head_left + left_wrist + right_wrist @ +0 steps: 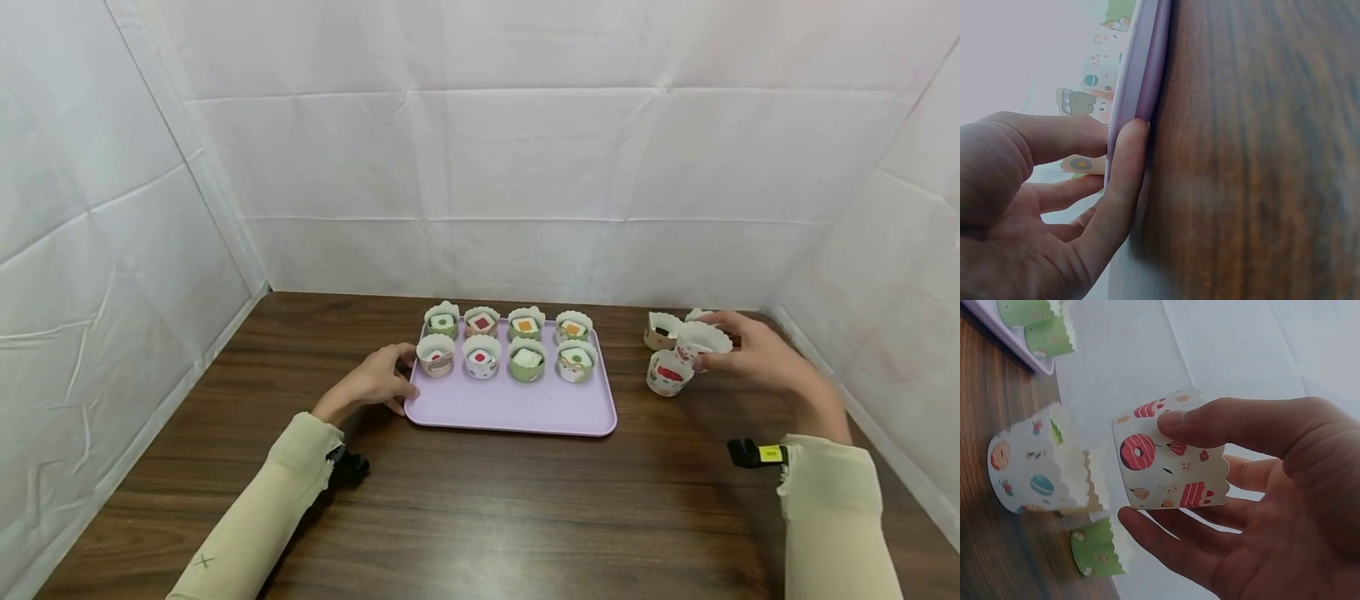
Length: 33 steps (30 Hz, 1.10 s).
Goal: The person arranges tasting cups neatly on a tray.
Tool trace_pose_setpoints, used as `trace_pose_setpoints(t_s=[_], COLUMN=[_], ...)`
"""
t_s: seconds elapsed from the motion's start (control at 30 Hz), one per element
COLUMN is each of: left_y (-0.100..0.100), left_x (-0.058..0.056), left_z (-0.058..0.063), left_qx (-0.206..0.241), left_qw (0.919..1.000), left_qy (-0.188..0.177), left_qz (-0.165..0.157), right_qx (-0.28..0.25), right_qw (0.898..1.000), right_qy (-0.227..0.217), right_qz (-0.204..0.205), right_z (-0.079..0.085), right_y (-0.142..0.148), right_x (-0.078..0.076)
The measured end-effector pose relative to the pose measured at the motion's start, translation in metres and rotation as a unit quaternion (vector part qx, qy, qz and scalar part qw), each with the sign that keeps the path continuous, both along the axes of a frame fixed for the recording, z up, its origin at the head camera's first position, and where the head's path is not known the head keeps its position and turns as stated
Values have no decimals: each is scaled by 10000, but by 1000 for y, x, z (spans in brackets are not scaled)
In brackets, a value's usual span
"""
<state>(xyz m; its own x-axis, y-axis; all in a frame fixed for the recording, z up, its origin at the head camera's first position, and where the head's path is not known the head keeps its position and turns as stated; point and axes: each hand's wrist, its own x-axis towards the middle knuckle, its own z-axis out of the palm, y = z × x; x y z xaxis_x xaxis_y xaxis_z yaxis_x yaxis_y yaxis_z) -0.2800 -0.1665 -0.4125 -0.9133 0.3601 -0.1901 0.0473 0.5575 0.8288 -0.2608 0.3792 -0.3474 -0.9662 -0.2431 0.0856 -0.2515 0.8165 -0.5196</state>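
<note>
Cup [1169, 464] in right fingers [1172, 547], doughnut print [1130, 454] clear only from right wrist

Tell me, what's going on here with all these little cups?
A person's right hand holds a white paper cup printed with pink doughnuts and cake slices, beside three more scalloped paper cups on the dark brown wooden table. The left hand grips the left edge of a lilac rectangular tray. On the tray, eight scalloped paper cups stand in two rows of four, toward its far side, each with something small inside.
</note>
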Motion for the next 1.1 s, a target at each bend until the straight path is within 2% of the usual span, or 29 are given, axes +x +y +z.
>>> trace_pose_setpoints(t_s=[0.43, 0.63, 1.1], left_y=[1, 1, 0], left_x=[2, 2, 1], left_z=[-1, -1, 0], left_qx=[9, -14, 4], left_qw=[10000, 10000, 10000], left_qy=[38, 21, -36], left_qz=[3, 35, 52], right_qx=[-94, -233, -249], right_qw=[9997, 9997, 9987], right_qy=[72, -30, 173], right_qz=[-230, -76, 418], right_z=[4, 5, -2], right_y=[-24, -33, -51], right_x=[4, 3, -3])
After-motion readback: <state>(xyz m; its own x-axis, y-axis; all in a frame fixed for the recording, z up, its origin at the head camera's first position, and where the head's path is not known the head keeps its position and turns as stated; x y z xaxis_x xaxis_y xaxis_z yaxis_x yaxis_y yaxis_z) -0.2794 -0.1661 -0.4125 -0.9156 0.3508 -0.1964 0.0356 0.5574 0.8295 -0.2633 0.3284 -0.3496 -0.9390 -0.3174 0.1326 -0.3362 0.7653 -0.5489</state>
